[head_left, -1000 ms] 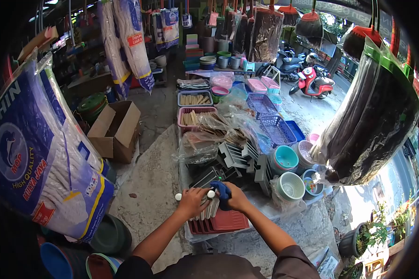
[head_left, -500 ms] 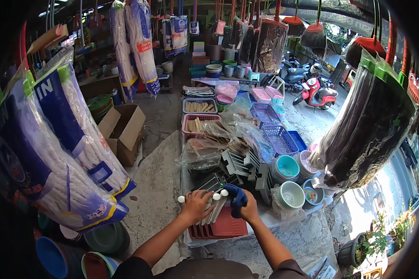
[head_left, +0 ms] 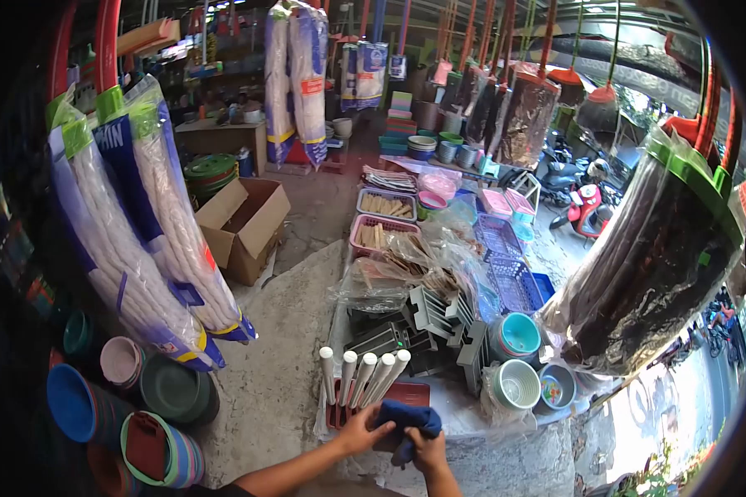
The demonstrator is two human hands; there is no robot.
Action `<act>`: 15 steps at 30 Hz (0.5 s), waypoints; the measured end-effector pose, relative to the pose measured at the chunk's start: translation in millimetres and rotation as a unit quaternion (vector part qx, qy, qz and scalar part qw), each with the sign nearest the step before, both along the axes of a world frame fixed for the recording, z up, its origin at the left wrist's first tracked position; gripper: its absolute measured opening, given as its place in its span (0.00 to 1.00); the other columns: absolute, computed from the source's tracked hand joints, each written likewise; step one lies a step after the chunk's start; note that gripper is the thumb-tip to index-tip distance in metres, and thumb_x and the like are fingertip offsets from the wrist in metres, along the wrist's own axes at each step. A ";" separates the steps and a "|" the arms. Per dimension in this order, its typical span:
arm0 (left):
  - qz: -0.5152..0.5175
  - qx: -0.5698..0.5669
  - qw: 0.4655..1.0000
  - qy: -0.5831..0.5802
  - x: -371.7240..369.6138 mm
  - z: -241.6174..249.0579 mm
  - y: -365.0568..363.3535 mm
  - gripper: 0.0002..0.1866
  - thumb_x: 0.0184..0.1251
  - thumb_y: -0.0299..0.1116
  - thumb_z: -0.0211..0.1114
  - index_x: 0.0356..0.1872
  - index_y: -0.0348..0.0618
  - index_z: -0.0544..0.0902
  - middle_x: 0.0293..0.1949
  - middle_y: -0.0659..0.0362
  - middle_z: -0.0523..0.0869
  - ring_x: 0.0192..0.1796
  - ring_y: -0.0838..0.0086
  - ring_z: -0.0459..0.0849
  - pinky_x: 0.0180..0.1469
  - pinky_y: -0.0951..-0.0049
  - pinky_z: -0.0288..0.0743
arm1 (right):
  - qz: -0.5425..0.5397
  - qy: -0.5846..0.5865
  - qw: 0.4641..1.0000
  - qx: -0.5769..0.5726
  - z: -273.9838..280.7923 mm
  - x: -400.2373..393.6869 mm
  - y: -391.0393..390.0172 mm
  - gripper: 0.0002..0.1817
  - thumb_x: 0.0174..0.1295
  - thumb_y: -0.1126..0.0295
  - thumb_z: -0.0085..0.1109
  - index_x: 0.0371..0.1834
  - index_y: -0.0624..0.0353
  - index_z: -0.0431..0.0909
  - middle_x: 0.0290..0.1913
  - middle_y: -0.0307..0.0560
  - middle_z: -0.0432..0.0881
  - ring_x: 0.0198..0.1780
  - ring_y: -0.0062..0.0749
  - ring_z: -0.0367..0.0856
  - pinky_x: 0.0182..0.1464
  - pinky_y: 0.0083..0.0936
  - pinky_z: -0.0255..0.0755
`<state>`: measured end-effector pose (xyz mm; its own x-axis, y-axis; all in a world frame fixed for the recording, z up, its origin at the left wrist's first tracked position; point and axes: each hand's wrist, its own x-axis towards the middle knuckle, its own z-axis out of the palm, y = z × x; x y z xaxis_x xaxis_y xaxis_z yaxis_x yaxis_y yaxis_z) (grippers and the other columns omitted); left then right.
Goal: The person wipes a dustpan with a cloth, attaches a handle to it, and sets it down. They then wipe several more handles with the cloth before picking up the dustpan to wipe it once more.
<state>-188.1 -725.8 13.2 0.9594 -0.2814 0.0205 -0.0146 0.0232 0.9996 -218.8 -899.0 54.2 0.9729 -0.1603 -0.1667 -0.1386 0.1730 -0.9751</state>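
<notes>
A dark blue cloth (head_left: 408, 417) is held between my two hands at the table's front edge. My left hand (head_left: 365, 431) grips its left side. My right hand (head_left: 428, 450) is closed around the lower right part, where a fold hangs down. Just beyond, several pale handles with white round caps (head_left: 365, 377) stand upright side by side. They rise from red dustpans (head_left: 414, 394) stacked at the near end of the table. Neither hand touches the handles. The lower ends of the handles are partly hidden by my left hand and the cloth.
Grey dustpans (head_left: 439, 311) lie behind the red ones. Baskets and tubs (head_left: 518, 383) stand on the right. Wrapped mops (head_left: 162, 232) hang at the left and bagged brooms (head_left: 646, 257) at the right. A cardboard box (head_left: 253, 236) and stacked buckets (head_left: 75, 402) are on the floor.
My left hand has left the handle tops and moved down and right to the cloth. My right hand has drawn the cloth down toward me. The view has shifted.
</notes>
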 end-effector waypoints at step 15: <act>0.226 -0.126 0.957 0.134 -119.6 -15.7 123.8 0.20 0.72 0.43 0.64 0.49 0.34 0.79 0.42 0.61 0.86 0.42 0.80 0.81 0.49 0.77 0.76 | 0.367 0.259 0.842 0.300 -25.1 -24.8 78.2 0.34 0.57 0.71 0.64 0.68 0.63 0.65 0.62 0.49 0.76 0.61 0.37 0.76 0.67 0.37 0.67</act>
<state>-307.7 -602.1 -2.5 0.9619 0.1452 -0.2316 0.1769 0.3155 0.9323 -243.6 -820.8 29.1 0.5449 0.7169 -0.4349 -0.8022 0.2947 -0.5193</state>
